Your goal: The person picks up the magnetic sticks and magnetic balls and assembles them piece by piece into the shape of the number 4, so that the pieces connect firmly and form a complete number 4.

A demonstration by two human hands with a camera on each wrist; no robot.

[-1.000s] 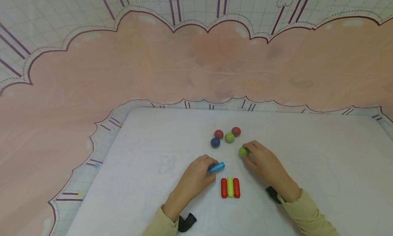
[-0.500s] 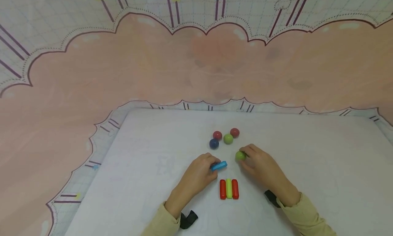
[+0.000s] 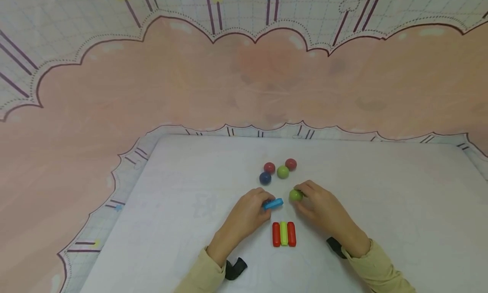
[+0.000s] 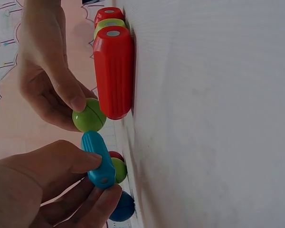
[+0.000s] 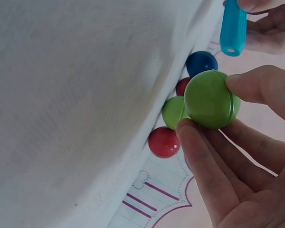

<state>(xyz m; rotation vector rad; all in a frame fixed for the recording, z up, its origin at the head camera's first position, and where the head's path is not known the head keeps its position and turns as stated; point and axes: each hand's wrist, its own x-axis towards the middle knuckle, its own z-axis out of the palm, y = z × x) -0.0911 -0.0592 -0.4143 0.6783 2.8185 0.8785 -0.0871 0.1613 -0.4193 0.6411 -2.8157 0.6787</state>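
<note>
My left hand (image 3: pixel 248 212) pinches a light-blue magnetic stick (image 3: pixel 273 204) between thumb and fingers, its free end pointing toward the right hand. A silvery disc shows in the end of the stick (image 4: pixel 99 159) nearest the left wrist camera. With thumb and fingertips my right hand (image 3: pixel 324 206) holds a green ball (image 3: pixel 295 195), which has a seam around it. In the right wrist view a gap shows between the held ball (image 5: pixel 209 99) and the stick (image 5: pixel 233 28). Two red sticks (image 3: pixel 291 234) with a yellow-green stick (image 3: pixel 284 233) between them lie side by side, nearer the person.
Beyond the hands, a dark blue ball (image 3: pixel 265 178), two red balls (image 3: pixel 291 164) and another green ball (image 3: pixel 283 171) sit grouped on the white tabletop (image 3: pixel 183 178). A patterned cloth (image 3: pixel 95 93) surrounds it. Black straps (image 3: pixel 236 269) hang at both wrists.
The right hand has brought the green ball left and toward the person. The left hand has shifted slightly right with the light-blue stick, so the two are closer together.
</note>
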